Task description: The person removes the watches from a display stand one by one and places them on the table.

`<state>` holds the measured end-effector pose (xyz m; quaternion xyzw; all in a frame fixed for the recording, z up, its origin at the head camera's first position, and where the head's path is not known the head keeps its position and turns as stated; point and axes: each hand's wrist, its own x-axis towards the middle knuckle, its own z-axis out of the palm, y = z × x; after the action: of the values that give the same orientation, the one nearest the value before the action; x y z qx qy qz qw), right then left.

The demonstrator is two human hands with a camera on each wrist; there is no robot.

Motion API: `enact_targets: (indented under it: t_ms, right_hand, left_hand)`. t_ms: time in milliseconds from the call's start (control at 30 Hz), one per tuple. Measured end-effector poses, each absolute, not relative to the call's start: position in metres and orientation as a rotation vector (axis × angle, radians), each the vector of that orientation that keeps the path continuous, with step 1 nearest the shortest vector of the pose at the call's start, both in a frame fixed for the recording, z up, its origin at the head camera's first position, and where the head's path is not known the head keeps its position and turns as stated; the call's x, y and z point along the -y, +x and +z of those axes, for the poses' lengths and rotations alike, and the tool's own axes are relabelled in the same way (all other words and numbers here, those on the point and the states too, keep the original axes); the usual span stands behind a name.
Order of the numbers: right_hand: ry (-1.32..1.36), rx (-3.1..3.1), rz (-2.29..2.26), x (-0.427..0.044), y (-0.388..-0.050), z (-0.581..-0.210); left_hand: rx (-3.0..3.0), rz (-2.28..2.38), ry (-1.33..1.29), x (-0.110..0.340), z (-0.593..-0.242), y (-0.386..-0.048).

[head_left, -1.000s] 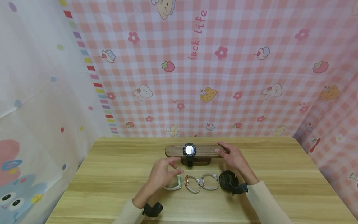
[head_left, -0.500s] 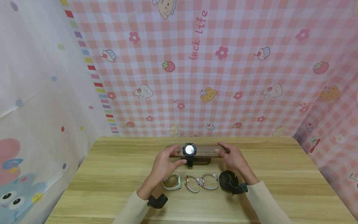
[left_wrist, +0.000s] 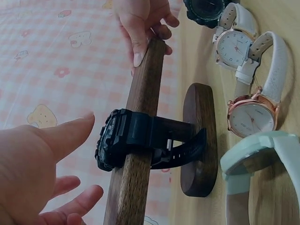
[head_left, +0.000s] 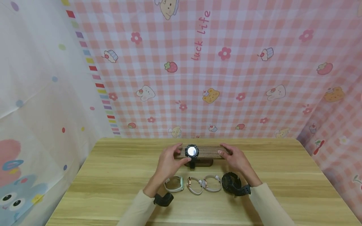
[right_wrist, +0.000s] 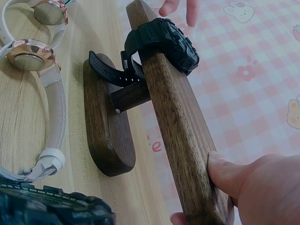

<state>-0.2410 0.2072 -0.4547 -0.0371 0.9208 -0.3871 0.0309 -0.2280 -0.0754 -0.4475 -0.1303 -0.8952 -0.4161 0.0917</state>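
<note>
A dark wooden watch stand has a long bar raised above an oval base. Around the left part of the bar is a black wristwatch, its strap end hanging below in both wrist views. My right hand grips the bar's right end, thumb on the near side. At the left end, beside the watch, is my left hand, thumb and fingers spread; in the left wrist view a gap shows between the thumb and the watch.
In front of the stand lie a mint-green watch, two white-strapped watches with rose-gold cases, and another black watch near the right forearm. A pink checked cloth hangs behind the wooden table.
My left hand has moved right and away from me, from above the mint-green watch to the bar's left end by the mounted watch. My right hand has stayed on the bar.
</note>
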Motion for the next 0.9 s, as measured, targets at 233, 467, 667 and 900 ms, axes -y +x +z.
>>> enact_targets:
  t_ms: [233, 467, 667, 900]
  right_hand:
    - [-0.120, -2.825, -1.211, -0.207, -0.241, -0.455]
    - [-0.128, -2.823, -1.225, -0.208, -0.243, -0.454]
    - [-0.136, -2.836, -1.217, -0.208, -0.242, -0.454]
    - [-0.122, -2.829, -1.224, -0.207, -0.241, -0.454]
  left_hand:
    - [2.654, -1.215, -0.384, 0.068, -0.448, -0.234]
    - [2.645, -1.191, -0.396, 0.061, -0.450, -0.238]
    - [2.663, -1.129, -0.384, 0.056, -0.451, -0.239]
    - [2.677, -1.026, -0.368, 0.050, -0.455, -0.240]
